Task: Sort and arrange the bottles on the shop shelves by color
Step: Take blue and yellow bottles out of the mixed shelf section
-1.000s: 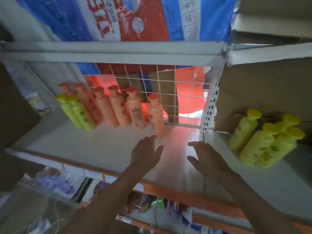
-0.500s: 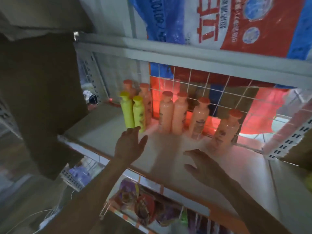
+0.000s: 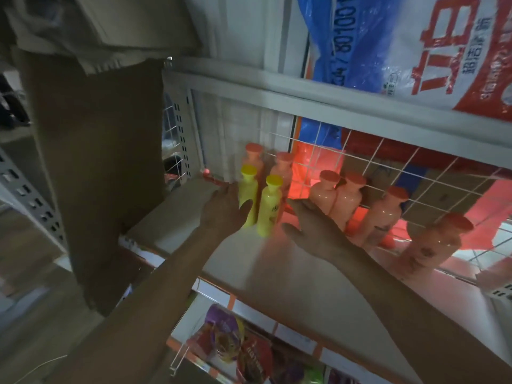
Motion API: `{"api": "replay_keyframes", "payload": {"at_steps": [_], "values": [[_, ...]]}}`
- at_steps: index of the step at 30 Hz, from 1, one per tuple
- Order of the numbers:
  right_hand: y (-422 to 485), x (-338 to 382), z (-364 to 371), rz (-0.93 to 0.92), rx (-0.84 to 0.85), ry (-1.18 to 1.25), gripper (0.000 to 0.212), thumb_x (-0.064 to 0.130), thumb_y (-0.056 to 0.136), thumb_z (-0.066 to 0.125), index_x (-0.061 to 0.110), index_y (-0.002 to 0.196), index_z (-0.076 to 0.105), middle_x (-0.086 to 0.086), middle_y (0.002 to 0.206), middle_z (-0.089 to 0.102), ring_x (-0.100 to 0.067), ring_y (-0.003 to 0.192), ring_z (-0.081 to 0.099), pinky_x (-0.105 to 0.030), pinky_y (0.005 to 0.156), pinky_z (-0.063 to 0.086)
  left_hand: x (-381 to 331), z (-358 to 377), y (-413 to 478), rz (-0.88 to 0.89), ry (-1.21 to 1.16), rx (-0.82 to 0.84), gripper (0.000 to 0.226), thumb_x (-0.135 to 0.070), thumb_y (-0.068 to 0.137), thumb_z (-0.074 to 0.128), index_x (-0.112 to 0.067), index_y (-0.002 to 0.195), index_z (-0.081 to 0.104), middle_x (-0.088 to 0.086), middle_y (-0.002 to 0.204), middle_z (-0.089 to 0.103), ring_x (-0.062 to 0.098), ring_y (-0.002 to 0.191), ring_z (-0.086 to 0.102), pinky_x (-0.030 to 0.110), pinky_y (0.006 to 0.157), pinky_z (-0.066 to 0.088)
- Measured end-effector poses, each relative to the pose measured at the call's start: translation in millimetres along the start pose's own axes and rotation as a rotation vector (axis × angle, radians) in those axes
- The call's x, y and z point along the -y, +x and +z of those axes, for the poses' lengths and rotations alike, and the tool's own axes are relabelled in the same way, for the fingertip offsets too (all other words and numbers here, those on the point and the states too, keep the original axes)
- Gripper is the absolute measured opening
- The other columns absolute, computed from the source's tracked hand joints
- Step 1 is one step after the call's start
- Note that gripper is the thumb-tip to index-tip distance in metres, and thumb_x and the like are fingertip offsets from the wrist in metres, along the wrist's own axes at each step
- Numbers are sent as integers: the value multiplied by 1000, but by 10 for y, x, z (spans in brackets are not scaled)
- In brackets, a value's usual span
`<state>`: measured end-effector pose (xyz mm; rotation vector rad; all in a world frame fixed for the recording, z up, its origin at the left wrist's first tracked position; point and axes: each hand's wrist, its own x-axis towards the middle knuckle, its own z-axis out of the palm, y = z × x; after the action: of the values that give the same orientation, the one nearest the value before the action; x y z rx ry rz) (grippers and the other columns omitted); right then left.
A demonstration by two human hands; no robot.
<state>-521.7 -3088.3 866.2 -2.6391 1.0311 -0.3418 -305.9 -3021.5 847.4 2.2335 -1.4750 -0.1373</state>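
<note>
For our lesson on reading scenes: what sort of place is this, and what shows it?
Most likely a small shop: a metal shelf with a wire-grid back, matching orange bottles and yellow bottles lined up, and packaged goods underneath.

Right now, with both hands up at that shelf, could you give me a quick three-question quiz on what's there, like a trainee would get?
1. How many yellow bottles stand on the shelf?
2. True or false: the right hand is gripping a bottle.
3. Where do the yellow bottles stand?
A) in front of two orange bottles, towards the shelf's left end
B) behind the wire grid
C) lying on their sides

Key: 1. Two. 2. False: its fingers are spread and hold nothing. 3. A.
</note>
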Motion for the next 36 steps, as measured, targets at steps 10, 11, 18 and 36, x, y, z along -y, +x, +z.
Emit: {"api": "replay_keyframes", "payload": {"at_steps": [10,11,18,36], "values": [[550,155,198,212,-41,145,50,46,92,56,15,129,47,-14,120,53,-35,113,53,-46,90,47,0,196,409,1,-188,16,54,-40,94,59,-6,131,41,19,116,65,41,103,64,41,79,46],[572,173,229,231,-70,191,51,47,90,57,16,130,46,-13,120,53,-34,112,54,-46,90,48,2,213,403,-10,-234,-3,51,-42,93,60,-7,125,42,18,109,67,40,98,65,40,74,45],[580,124,382,258,-99,174,69,40,78,73,15,134,42,-12,119,47,-33,112,52,-35,82,39,83,313,186,77,-407,-115,65,-54,79,56,-15,130,49,11,124,58,35,109,58,41,87,50],[-784,-453,216,390,-230,538,32,53,74,67,28,95,65,13,91,70,1,85,65,-23,77,50,-708,458,-311,284,-193,41,48,-66,88,39,-32,117,57,2,110,67,33,95,65,44,77,53]]}}
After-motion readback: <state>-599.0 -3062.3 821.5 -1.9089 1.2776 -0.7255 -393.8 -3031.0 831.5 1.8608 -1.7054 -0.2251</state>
